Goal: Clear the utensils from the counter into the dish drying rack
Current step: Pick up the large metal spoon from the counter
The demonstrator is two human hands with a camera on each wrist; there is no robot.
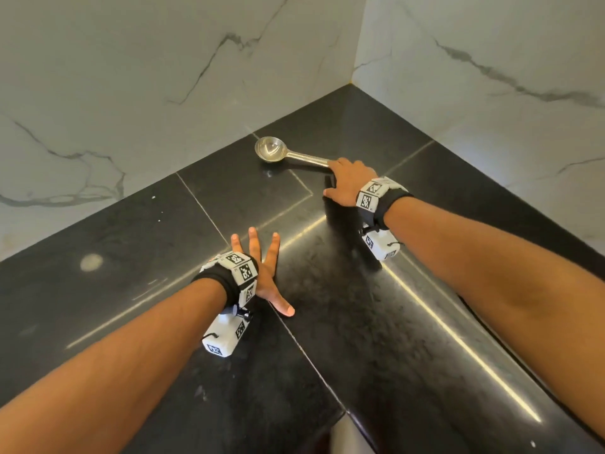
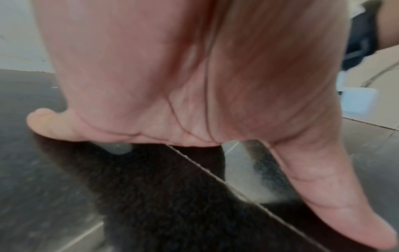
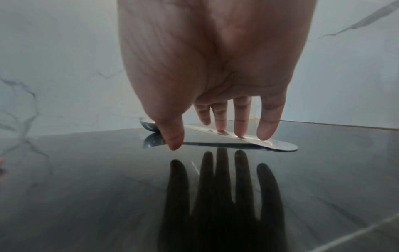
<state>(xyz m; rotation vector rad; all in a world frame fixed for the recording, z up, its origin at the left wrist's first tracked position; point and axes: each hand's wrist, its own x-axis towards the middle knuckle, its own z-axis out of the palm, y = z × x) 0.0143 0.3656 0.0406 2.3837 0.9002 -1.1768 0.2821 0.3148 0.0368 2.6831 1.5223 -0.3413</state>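
Steel utensil: a polished metal spoon [image 1: 288, 154] with a deep round bowl and a flat handle is lying on the desk [image 1: 409, 322] near the back corner, bowl toward the left wall, handle end toward the right.
Long axis: it is running left to right across the head view, roughly crosswise to the right forearm.
Right hand: the right hand [image 1: 348, 185] is sitting over the handle end; it is the nearer hand by far.
Right fingers: in the right wrist view the fingers [image 3: 241, 117] are pointing down, slightly spread, with three tips touching the top of the flat handle; the thumb [image 3: 172, 134] is reaching down on the near side of the handle. They are not yet curling round it.
Left hand: the left hand [image 1: 265, 273] is resting on the desk well apart from the spoon, fingers straight and splayed, holding nothing.
Desk surface: black polished stone with pale seams is mirroring the fingers sharply.
Walls: white marble with grey veins [image 1: 163, 93] is meeting at the corner.
Rack: the dish drying rack is not showing in any view.
Judgement: the flat handle is lying flush on slick stone, so the pinch will probably need the thumb working under its near edge.
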